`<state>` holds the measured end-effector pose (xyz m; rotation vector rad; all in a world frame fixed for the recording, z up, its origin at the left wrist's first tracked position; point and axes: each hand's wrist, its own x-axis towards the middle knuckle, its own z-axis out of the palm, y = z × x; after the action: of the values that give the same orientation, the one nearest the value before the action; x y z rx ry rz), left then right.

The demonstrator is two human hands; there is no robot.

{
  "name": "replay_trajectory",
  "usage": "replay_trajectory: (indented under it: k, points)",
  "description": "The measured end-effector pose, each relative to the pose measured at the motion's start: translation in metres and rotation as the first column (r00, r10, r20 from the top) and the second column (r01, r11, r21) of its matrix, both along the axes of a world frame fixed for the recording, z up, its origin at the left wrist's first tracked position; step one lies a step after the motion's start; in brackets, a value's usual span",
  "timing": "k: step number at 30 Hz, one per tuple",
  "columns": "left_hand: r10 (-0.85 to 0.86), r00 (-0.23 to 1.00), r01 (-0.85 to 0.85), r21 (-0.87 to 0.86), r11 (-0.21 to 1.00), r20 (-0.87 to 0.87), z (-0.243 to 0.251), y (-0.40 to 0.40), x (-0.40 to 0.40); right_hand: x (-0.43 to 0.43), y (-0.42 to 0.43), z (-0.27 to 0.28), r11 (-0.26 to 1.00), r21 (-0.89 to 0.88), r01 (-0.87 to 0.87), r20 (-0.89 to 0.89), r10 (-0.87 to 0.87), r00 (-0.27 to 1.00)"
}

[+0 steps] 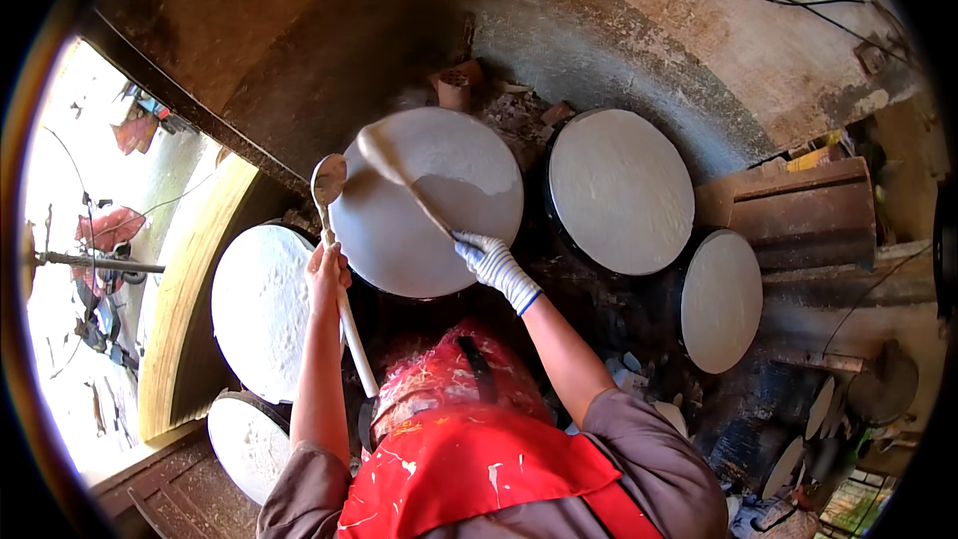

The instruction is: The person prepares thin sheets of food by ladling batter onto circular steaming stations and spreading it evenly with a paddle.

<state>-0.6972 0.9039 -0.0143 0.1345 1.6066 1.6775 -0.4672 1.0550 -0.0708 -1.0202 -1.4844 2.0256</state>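
My left hand [328, 269], bare, is closed around the pale handle of a round-bowled ladle [329, 178], its bowl raised near the left rim of a large round vessel [426, 262]. The vessel holds a smooth white substance, partly in shadow. My right hand [490, 262], in a striped knit glove, grips the thin handle of a second tool [382, 153] with a broad, pale-coated head. That head is blurred over the upper left of the white surface; whether it touches the surface I cannot tell. A red apron [479, 464] with white splashes covers my front.
More round vessels with white surfaces stand at the right [621, 191], far right [722, 299], left [262, 314] and lower left [247, 442]. Behind are a stained wall [599, 37] and a perforated brick [453, 90]. Brown boards [804, 209] lie at the right.
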Motion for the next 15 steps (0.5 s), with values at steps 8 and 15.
replay_trajectory:
  k: [8, 15]
  points:
    - [0.150, 0.982, -0.140, -0.087, 0.986, 0.114, -0.019, -0.021, 0.009, 0.023, 0.084, 0.013, 0.978, 0.210, 0.001, 0.148, -0.033, 0.988]
    - [0.228, 0.968, -0.217, -0.109, 0.970, 0.105, -0.013, -0.026, 0.026, 0.029, 0.067, 0.011, 0.770, 0.440, -0.462, 0.237, 0.397, 0.887]
